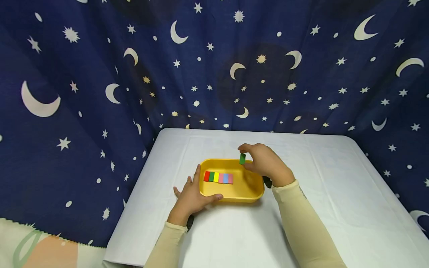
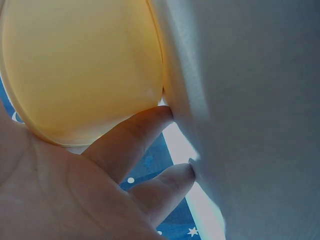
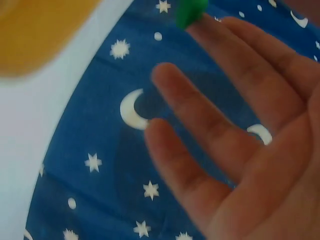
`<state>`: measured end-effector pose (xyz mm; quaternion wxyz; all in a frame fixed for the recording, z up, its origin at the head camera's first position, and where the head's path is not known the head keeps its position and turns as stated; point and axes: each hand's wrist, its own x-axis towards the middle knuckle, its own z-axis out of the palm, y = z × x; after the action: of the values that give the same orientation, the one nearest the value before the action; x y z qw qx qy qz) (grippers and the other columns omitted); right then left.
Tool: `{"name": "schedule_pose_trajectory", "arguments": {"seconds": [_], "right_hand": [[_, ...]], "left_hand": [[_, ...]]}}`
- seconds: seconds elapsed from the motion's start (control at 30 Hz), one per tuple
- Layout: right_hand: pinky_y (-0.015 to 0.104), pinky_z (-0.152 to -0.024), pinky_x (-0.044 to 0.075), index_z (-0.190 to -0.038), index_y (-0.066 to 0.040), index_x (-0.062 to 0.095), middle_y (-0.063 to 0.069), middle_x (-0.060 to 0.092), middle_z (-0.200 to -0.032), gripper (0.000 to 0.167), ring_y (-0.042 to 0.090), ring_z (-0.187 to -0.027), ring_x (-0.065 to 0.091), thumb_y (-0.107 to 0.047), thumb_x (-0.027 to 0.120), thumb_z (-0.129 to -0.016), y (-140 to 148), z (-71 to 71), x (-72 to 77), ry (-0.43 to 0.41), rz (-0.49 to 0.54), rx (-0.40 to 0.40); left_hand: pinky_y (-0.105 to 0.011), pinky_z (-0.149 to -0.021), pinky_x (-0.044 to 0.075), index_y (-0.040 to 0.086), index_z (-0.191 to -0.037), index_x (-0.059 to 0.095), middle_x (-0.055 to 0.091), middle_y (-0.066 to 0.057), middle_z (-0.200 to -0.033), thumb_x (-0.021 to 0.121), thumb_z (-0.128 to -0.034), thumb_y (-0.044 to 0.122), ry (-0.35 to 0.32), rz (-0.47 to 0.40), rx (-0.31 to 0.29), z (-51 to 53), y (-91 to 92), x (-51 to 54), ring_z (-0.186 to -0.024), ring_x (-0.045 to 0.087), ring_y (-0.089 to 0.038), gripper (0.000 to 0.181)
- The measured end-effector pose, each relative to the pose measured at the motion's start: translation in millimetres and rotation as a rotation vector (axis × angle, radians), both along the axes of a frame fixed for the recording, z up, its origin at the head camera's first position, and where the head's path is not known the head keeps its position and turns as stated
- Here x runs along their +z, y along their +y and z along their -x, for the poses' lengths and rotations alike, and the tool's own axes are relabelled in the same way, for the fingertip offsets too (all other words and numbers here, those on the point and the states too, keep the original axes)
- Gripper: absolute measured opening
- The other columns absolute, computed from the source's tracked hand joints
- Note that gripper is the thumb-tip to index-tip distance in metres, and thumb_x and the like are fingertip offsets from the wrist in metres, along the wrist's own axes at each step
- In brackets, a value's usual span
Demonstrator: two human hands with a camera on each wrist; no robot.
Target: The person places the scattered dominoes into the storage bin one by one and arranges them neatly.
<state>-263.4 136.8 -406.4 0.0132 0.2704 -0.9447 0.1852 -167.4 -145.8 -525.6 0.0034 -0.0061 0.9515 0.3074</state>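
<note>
A yellow plastic tray (image 1: 246, 191) lies on the table in the head view. Inside it, towards the left, small flat blocks (image 1: 218, 177) form one row: red, green, yellow, pink, blue, pink. My right hand (image 1: 268, 163) is over the tray's right end and pinches a green block (image 1: 242, 159) upright between thumb and fingertips. A blurred part of this green block (image 3: 191, 12) shows in the right wrist view. My left hand (image 1: 192, 195) rests against the tray's left end, fingers spread, thumb at the near rim. Two of its fingers (image 2: 132, 140) show beside the tray wall.
A white cloth covers the table (image 1: 335, 208) around the tray. Behind it and along its sides hangs a dark blue curtain (image 1: 214, 74) with moons and stars. Pale patterned fabric (image 1: 50, 249) shows at the lower left.
</note>
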Motion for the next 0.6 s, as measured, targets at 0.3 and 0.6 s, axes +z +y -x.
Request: {"name": "schedule_pose_trajectory", "arguments": {"seconds": [0.3, 0.6], "right_hand": [[0.051, -0.108, 0.050, -0.145, -0.022, 0.063, -0.003, 0.070, -0.133, 0.062, 0.028, -0.125, 0.062, -0.021, 0.087, -0.088, -29.8, 6.4, -24.7, 0.184, 0.131, 0.094], [0.049, -0.108, 0.050, -0.146, -0.022, 0.063, -0.004, 0.070, -0.134, 0.059, 0.027, -0.125, 0.062, -0.025, 0.085, -0.091, -44.5, 10.9, -39.1, 0.201, 0.151, 0.127]], "left_hand": [[-0.087, -0.109, 0.002, 0.033, -0.171, 0.000, 0.054, -0.012, -0.156, 0.063, -0.0583, 0.103, -0.001, 0.016, 0.003, -2.0, 1.6, 0.3, -0.153, 0.035, -0.041, 0.147], [-0.087, -0.109, 0.001, 0.033, -0.171, 0.001, 0.054, -0.012, -0.156, 0.067, -0.0606, 0.099, -0.005, 0.016, 0.007, -0.6, 0.5, 1.4, -0.153, 0.034, -0.042, 0.145]]}}
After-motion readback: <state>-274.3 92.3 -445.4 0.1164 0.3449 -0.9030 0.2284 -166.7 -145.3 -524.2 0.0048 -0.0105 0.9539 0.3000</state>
